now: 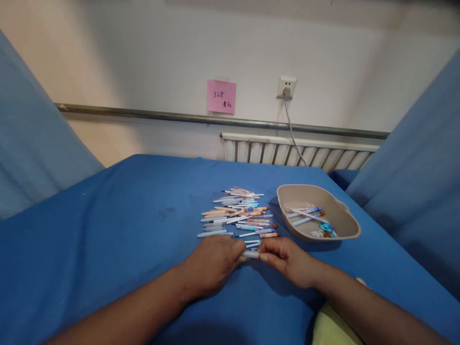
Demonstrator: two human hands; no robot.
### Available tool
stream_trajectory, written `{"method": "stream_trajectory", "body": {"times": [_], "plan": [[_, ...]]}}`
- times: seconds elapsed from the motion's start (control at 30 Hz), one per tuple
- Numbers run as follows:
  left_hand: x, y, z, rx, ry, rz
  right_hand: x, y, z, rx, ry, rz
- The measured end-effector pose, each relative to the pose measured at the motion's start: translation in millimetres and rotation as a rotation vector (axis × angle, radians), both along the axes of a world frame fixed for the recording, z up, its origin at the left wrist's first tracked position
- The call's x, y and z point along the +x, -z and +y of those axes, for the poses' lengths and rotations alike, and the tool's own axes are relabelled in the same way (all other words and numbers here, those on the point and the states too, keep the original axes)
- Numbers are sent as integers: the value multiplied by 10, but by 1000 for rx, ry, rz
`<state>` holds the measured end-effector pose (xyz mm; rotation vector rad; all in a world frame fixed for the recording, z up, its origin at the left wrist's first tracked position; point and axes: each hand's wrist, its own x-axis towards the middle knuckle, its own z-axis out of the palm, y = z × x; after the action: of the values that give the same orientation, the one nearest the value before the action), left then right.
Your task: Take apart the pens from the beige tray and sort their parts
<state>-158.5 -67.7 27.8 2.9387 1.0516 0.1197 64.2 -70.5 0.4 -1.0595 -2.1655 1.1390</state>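
Observation:
Between my two hands is a whitish pen barrel [251, 254], held level just above the blue cloth. My left hand [217, 261] is closed around its left end, the fingers mostly hidden behind the back of the hand. At the right end, my right hand [287, 261] pinches it between thumb and fingers. Just beyond my hands lies a loose pile of pen parts [230, 220]: pale blue and orange barrels, thin white refills, and pieces with brown or blue ends.
A beige basin [318, 191] stands to the right, with several pens [305, 215] and small white, teal and brown pieces [327, 230] inside. Blue cloth [118, 230] covers the table. Behind are a radiator [266, 151], a rail and a plugged-in socket [286, 88]. Curtains hang at both sides.

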Motion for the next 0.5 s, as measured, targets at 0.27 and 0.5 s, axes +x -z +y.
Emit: {"method": "stream_trajectory", "body": {"times": [0.27,0.5], "plan": [[15,-36,-40,-66,-45,-15,1,-47,-41,194,2,-98],[85,-13,-78,72,14,-33,-24,-25,-40,105,-29,-57]]}}
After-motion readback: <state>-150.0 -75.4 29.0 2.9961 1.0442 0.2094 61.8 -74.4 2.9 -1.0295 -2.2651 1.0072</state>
